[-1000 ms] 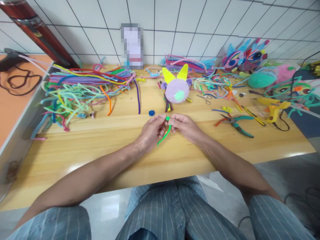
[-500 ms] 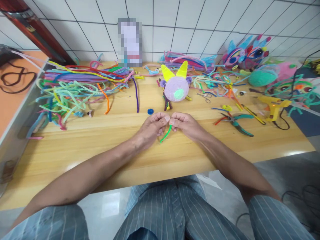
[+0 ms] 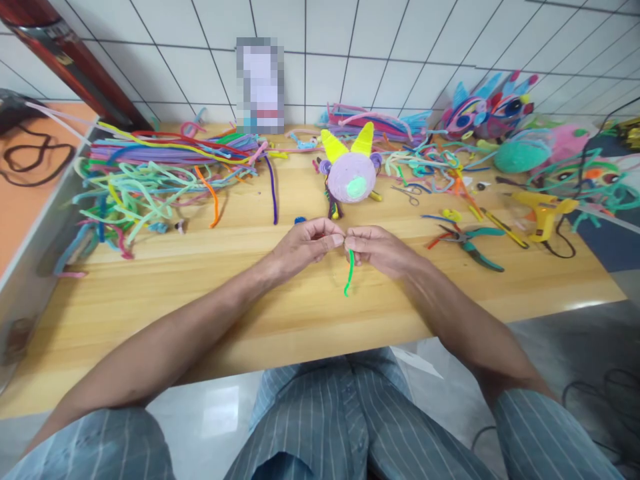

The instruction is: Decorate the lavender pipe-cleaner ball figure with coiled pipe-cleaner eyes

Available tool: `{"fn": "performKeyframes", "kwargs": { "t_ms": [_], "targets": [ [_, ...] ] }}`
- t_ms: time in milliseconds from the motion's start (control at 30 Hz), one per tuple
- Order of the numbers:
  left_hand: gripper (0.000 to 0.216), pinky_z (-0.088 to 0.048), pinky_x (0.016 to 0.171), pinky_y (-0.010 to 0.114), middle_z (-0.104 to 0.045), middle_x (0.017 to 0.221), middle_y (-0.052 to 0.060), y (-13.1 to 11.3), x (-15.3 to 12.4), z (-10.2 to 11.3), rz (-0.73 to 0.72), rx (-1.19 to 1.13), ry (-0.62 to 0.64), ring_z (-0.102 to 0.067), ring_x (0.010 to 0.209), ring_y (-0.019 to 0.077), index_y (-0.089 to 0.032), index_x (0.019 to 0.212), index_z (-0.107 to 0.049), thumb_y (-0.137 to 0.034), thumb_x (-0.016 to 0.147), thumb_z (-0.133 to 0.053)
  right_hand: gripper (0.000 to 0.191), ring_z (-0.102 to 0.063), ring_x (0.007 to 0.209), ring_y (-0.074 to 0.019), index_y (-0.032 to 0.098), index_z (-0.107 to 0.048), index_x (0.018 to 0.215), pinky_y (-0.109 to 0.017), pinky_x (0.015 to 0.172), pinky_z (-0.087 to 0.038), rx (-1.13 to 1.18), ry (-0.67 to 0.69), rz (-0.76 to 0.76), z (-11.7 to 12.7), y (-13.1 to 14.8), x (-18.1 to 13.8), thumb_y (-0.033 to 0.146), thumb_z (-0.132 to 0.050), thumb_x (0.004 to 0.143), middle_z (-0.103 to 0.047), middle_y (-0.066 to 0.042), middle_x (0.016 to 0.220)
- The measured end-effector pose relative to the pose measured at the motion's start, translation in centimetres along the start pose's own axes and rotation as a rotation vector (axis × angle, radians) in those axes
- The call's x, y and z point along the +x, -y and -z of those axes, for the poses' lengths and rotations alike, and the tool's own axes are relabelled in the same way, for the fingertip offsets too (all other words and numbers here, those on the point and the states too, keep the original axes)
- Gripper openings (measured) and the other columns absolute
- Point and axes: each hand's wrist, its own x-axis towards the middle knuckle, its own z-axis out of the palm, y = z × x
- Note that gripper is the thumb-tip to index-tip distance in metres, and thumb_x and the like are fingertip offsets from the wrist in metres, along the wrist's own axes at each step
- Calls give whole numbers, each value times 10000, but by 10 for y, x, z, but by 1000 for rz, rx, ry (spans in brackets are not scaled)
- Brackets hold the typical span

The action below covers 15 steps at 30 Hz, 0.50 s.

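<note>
A short green pipe cleaner (image 3: 351,268) hangs from the pinched fingers of my right hand (image 3: 379,249), its lower tip bent into a small hook. My left hand (image 3: 311,245) pinches at the upper end of the same strand, thumb and forefinger nearly meeting those of the right. That upper end is hidden between the fingertips. Just beyond my hands stands a round lilac creature head (image 3: 345,173) with yellow ears and a mint-green spot. A small blue coil (image 3: 300,220) lies behind my left hand, partly covered by it.
Pipe cleaners (image 3: 170,150) lie in a tangled heap on the left. To the right are pliers (image 3: 470,243), a yellow cutter knife (image 3: 505,227), a yellow glue gun (image 3: 543,210) with its cord, and small scissors (image 3: 407,193). Finished fuzzy figures (image 3: 515,110) sit at the back right.
The green pipe cleaner's free end has swung to the right and now hangs almost straight down. Both hands have shifted slightly, and my left hand now covers part of the blue coil.
</note>
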Motion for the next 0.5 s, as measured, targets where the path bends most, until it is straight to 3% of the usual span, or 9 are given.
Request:
{"fn": "performKeyframes", "kwargs": {
  "t_ms": [100,233,333,500],
  "targets": [
    [456,-273,506,224,-494,607,-65,1,-2,-3,0,62,-59,-366,531,67,-152,800,-670,-515,727,-936,496,-495,575,-96,181,-645,745,-237,572,-403,-18,20,14,-1,-1,0,604,-904,734,-566,41,614],
    [455,-290,501,214,-487,601,-63,9,-8,-15,7,-40,-178,-369,527,68,-161,796,-655,-517,733,-931,512,-491,591,-98,194,-626,750,-241,589,-398,-74,-20,124,-5,-6,4,638,-882,764,-569,47,633],
    [363,-277,476,203,-468,567,-66,14,-13,-28,55,-219,-255,-351,489,64,-171,780,-624,-427,820,-879,534,-480,592,-94,200,-594,747,-245,595,-393,-110,-76,169,-12,-15,8,662,-858,788,-561,49,643],
    [214,-298,461,179,-569,633,-21,11,-20,-42,217,-468,-386,-404,483,58,-158,780,-604,-230,917,-752,546,-498,594,-100,200,-604,774,-246,578,-404,-39,-111,134,-16,-23,13,673,-876,752,-571,44,655]
  ]
}}
